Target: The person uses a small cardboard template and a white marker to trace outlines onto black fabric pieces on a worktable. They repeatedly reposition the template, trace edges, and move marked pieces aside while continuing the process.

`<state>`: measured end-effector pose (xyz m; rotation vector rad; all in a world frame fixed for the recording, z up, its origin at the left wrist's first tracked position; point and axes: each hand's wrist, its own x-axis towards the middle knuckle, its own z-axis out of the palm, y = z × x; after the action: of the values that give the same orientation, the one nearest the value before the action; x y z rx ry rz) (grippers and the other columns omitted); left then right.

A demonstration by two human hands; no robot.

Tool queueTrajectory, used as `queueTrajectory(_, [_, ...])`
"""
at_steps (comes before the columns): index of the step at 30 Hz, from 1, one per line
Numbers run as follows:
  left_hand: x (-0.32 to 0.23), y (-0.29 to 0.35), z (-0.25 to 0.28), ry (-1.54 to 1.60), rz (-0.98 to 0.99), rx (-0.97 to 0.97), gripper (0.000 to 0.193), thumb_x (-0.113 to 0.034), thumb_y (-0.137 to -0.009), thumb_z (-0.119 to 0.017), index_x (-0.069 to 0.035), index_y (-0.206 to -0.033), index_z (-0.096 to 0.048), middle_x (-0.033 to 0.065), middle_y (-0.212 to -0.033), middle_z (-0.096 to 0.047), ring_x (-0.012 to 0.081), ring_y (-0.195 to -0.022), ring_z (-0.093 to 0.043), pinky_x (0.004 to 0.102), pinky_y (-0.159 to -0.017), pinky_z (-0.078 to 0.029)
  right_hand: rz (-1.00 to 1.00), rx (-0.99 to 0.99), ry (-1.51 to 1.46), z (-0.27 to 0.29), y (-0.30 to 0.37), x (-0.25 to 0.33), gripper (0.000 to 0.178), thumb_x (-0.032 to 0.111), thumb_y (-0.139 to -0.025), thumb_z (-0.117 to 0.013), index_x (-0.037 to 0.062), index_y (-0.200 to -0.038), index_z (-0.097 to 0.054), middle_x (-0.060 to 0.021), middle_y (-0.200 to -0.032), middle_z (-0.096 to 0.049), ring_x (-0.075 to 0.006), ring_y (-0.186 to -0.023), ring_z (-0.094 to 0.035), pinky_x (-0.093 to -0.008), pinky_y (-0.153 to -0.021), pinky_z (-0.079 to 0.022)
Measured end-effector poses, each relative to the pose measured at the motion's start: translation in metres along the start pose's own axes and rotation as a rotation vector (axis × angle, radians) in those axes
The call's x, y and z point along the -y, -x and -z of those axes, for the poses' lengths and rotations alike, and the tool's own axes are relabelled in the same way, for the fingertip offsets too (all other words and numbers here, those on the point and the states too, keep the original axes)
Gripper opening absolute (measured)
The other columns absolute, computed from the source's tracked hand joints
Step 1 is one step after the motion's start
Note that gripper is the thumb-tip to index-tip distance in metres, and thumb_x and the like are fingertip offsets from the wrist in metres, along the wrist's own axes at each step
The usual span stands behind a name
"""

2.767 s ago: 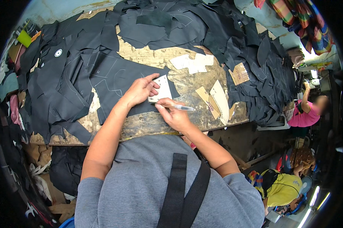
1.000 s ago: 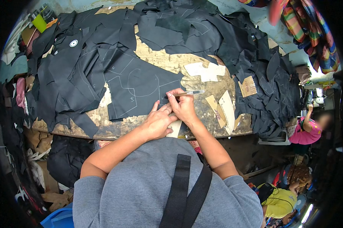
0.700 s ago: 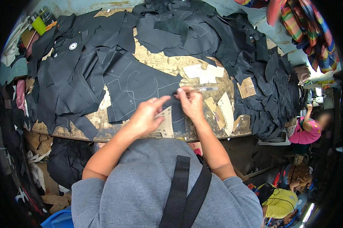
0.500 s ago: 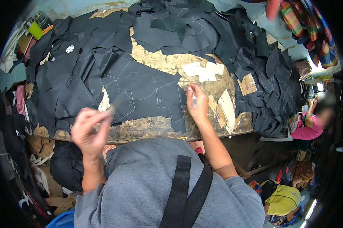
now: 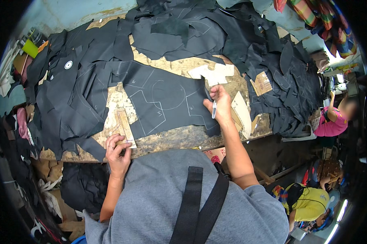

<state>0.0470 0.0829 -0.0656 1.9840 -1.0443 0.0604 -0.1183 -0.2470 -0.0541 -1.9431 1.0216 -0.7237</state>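
A black leather sheet with chalk-like outlines and a circle lies before me on the worn wooden table. My right hand pinches its right edge, with a slim pale pen tucked in the same fingers. At the table's front edge my left hand has its bent fingers closed on the lower end of a narrow cardboard pattern piece. That pattern piece lies on pale, scuffed wood, left of the sheet.
Black leather is piled along the far side and in a heap at the right. White paper patterns and a pointed cardboard template lie near my right hand. A white ring sits on leather at the left. Two people are at the right.
The marked leather sheet has shifted right along with my right hand. My left hand, raised and blurred before, is down at the table edge on the cardboard pattern piece.
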Motion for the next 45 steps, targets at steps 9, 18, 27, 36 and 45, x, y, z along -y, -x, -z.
queueTrajectory(9, [-0.004,-0.003,0.0,0.016,-0.022,-0.016,0.022,0.005,-0.059,-0.07,-0.005,-0.077,-0.064,0.01,-0.095,-0.061,0.0327,-0.101,-0.057,0.0425,-0.088,-0.045,0.091,-0.073,0.251,0.002,0.009,0.002,0.03,0.004,-0.066,-0.073,0.0006,-0.09,-0.055,-0.0138,-0.079,-0.058,-0.0256,-0.073,-0.056,-0.0368,-0.069,-0.047])
queueTrajectory(18, [-0.047,-0.036,-0.015,0.17,-0.146,-0.069,0.023,0.007,-0.06,-0.073,-0.008,-0.078,-0.07,0.0063,-0.092,-0.06,0.0287,-0.097,-0.058,0.0388,-0.084,-0.048,-0.311,0.566,-0.682,-0.035,0.048,0.071,0.031,0.006,-0.077,-0.075,0.004,-0.098,-0.052,-0.0086,-0.095,-0.059,-0.0124,-0.079,-0.061,-0.0246,-0.069,-0.051])
queueTrajectory(27, [-0.021,-0.189,-0.074,0.217,-0.439,0.192,0.031,-0.024,-0.066,-0.081,-0.004,-0.085,-0.066,0.0122,-0.094,-0.064,0.0301,-0.093,-0.061,0.0387,-0.079,-0.05,0.197,0.151,-0.05,-0.033,0.037,0.023,0.025,-0.005,-0.067,-0.06,0.0004,-0.09,-0.052,-0.0115,-0.087,-0.058,-0.0203,-0.078,-0.06,-0.0303,-0.069,-0.049])
queueTrajectory(36, [0.034,-0.328,-0.132,-0.359,0.153,0.353,0.065,-0.033,-0.065,-0.081,-0.001,-0.117,-0.061,0.0205,-0.111,-0.064,0.0328,-0.104,-0.06,0.039,-0.091,-0.047,0.396,0.028,-0.087,-0.04,0.041,0.011,0.025,-0.007,-0.065,-0.062,0.0025,-0.087,-0.053,-0.0144,-0.085,-0.058,-0.0318,-0.077,-0.061,-0.0357,-0.067,-0.051])
queueTrajectory(45, [0.009,-0.355,-0.105,-0.094,-0.176,-0.133,0.026,-0.018,-0.086,-0.059,-0.001,-0.104,-0.067,0.023,-0.092,-0.065,0.0351,-0.085,-0.065,0.0402,-0.076,-0.05,0.399,0.021,-0.117,-0.04,0.039,0.011,0.023,-0.006,-0.066,-0.062,0.0018,-0.087,-0.054,-0.0126,-0.081,-0.056,-0.0278,-0.069,-0.058,-0.0341,-0.061,-0.049])
